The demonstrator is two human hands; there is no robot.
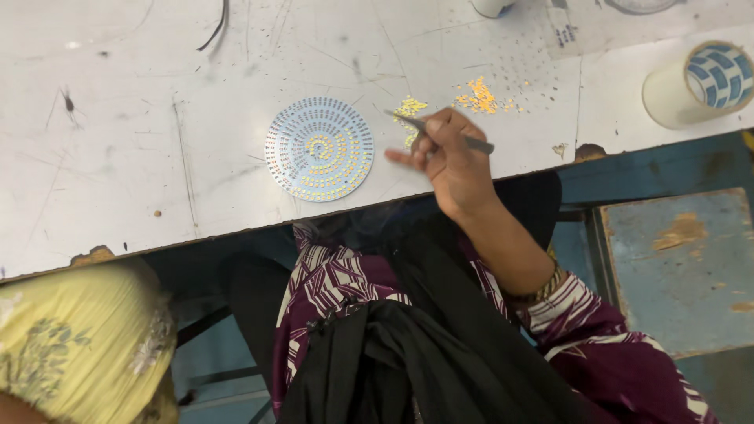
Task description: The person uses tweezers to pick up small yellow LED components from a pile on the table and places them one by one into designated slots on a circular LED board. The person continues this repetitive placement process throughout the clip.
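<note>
A: Near table edge, right hand [448, 157] pinches tweezers [440, 132], tips at yellow chip pile [409, 107]. Left hand?
B: Out of view. Round LED board [319, 149] lies just left.

Even, bright light on the white table [157, 157], soft shadows beneath, slight blur throughout.

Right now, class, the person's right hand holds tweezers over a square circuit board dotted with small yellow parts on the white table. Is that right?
Not quite. In the head view the circuit board is round, not square. The rest stands: the right hand holds tweezers, and the board, dotted with small yellow parts, lies on the white table.
</note>
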